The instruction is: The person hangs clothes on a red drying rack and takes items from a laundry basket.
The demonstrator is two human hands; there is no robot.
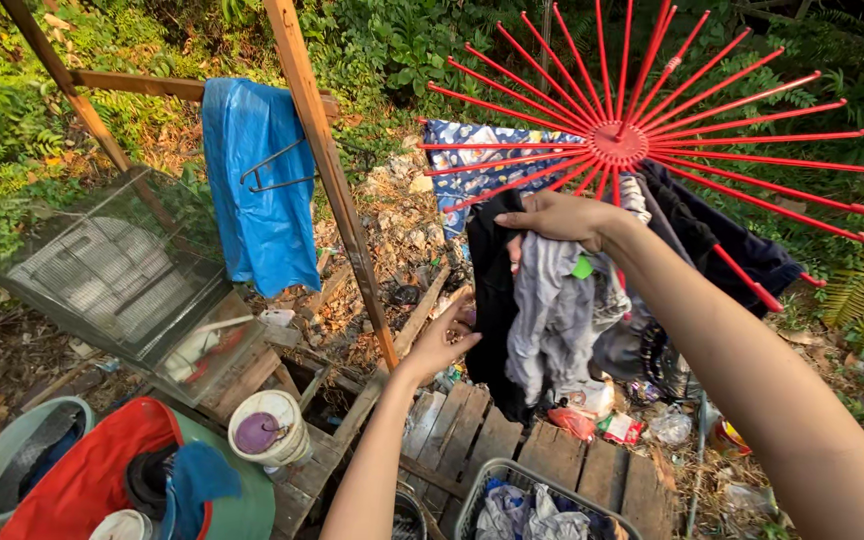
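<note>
Right hand (564, 217) grips grey garment (552, 310), red rack (620, 143) above.

Low sunlight falls across an outdoor yard ringed by green ferns and shrubs (392, 40), where a plank platform (472, 430) sits over dry leaves and rubble; a slanted wooden post (337, 190) carries a blue sheet (257, 190), and a wire cage (117, 265) leans at the platform's left edge

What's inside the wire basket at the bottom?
The wire basket holds crumpled grey and blue clothes. Whatever lies beneath them, and the basket's lower part, is out of sight.
</note>
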